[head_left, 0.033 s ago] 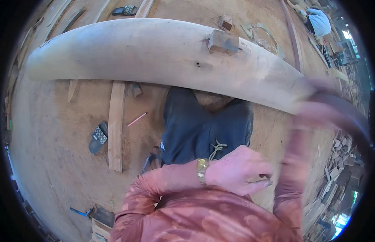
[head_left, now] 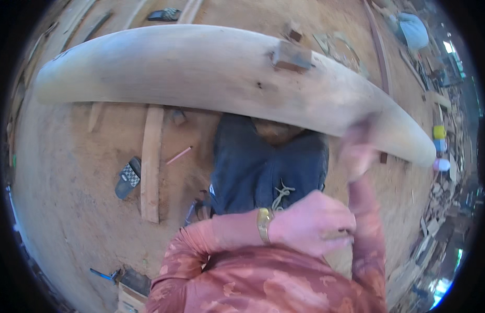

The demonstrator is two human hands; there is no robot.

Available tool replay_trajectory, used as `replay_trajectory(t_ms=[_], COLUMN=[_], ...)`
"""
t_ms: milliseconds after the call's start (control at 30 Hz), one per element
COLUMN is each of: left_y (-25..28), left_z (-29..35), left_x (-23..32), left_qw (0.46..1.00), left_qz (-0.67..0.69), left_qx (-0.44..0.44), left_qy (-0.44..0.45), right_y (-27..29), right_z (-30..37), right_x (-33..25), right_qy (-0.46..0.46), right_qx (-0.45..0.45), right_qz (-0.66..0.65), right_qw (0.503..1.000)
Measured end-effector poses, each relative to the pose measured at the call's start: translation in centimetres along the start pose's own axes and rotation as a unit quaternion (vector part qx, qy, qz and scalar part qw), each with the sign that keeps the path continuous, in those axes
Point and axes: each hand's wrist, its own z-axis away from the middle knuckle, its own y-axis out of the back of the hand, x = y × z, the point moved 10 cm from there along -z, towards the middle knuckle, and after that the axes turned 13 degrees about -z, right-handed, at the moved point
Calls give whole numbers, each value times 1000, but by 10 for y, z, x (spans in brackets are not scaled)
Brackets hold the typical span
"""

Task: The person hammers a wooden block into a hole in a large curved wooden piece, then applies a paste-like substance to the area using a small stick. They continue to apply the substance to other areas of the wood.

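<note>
A long pale wooden plank [head_left: 190, 68] lies across in front of my dark trousers, bent by the lens. Near its far edge rests a small rectangular wood block [head_left: 292, 56]. Over the plank's near right edge, my right hand [head_left: 357, 156] is blurred by motion and grips a dark object [head_left: 363, 128] whose kind the blur hides. Whether that object touches the plank, I cannot tell. My left hand [head_left: 311, 223], with a gold watch on the wrist, is held before my torso in a loose fist; nothing shows in it.
A narrow timber strip [head_left: 151, 167], a pink pencil [head_left: 178, 155] and a slipper [head_left: 128, 178] lie on the ground at left. Another slipper [head_left: 164, 14] is beyond the plank. A person in light blue [head_left: 412, 31] is at far right. Scrap wood [head_left: 435, 224] lines the right side.
My right hand and the dark object have swung left and inward, from beyond the plank's right end to its near edge. That right end now shows. My left hand has hardly moved.
</note>
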Motion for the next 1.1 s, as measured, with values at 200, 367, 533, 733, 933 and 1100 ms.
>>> replay_trajectory(t_ms=[200,367,533,733,933,1100], left_y=[-15,-26,-18,4,12,-7], left_z=[4,8,14,8,18,14], left_x=[37,24,6,-14,13,24], left_qw=[996,993,992,994,998,992], left_qz=[78,65,76,88,59,120], left_qx=[-27,-101,-81,-4,15,-50], left_qy=[-19,19,56,61,-8,-1], right_y=[22,127,303,156,-4,49], right_z=[15,23,70,20,30,25], right_x=[-46,-64,-60,-47,-17,-69], right_qy=[12,88,331,197,-2,91], right_qx=[89,226,460,284,92,168], right_qz=[-247,-428,-309,-37,-156,-271], right_qw=[965,871,764,938,984,944])
